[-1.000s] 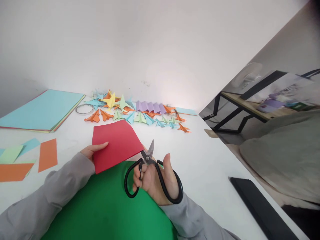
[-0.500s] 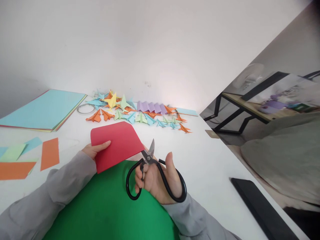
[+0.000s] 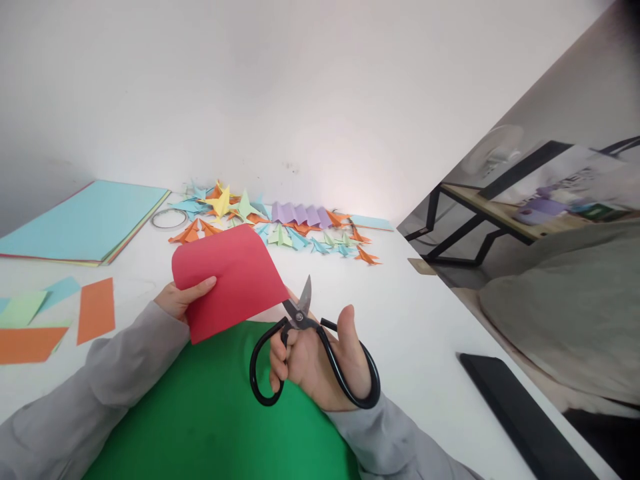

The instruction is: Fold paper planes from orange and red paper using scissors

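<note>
My left hand [image 3: 183, 297] pinches the left edge of a red paper sheet [image 3: 230, 277], held curved and lifted off the table. My right hand [image 3: 320, 363] grips black-handled scissors [image 3: 305, 340], fingers through the loops, thumb up. The short metal blades are slightly apart and sit at the sheet's lower right edge. Both arms wear grey sleeves. Below the hands is a large green surface [image 3: 210, 413].
A white table [image 3: 415, 327] carries a row of small folded paper figures [image 3: 280, 227], a stack of coloured sheets [image 3: 85, 223], a wire ring [image 3: 169, 218], and orange, green and blue offcuts [image 3: 55, 313]. A black flat object [image 3: 520, 413] lies near the right edge.
The red sheet has lifted and curled higher, covering some paper figures behind it. My right hand with the scissors has shifted slightly right, and the handles have spread wider.
</note>
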`<state>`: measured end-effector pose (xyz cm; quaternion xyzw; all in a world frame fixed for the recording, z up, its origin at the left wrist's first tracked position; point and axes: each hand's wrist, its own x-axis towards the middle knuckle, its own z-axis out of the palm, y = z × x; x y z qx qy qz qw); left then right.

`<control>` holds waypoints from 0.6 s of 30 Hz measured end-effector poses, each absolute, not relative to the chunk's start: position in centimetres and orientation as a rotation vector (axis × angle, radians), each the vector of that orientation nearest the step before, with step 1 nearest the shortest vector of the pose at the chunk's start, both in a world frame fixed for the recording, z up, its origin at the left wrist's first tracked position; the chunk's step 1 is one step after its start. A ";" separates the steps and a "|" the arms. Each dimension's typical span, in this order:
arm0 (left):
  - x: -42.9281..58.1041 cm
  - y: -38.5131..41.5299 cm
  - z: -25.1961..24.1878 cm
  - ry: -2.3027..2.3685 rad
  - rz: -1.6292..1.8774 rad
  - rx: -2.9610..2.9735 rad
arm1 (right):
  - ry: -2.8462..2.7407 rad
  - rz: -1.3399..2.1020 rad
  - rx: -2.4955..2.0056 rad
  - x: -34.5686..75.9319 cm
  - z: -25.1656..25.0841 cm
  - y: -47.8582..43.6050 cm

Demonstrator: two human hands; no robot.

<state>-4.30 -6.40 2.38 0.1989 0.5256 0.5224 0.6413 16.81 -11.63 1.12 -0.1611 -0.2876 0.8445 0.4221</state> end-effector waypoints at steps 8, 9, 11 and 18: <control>-4.1 -6.4 2.6 1.252 1.228 0.490 | -0.724 2.115 -0.371 16.9 1.3 -11.7; -4.1 -6.4 2.5 1.247 1.232 0.492 | -0.720 2.118 -0.368 16.9 1.3 -11.8; -4.1 -6.4 2.5 1.244 1.231 0.494 | -0.711 2.129 -0.361 17.0 1.4 -11.8; -4.3 -6.4 2.6 1.257 1.200 0.496 | -0.725 2.165 -0.325 17.1 1.2 -11.7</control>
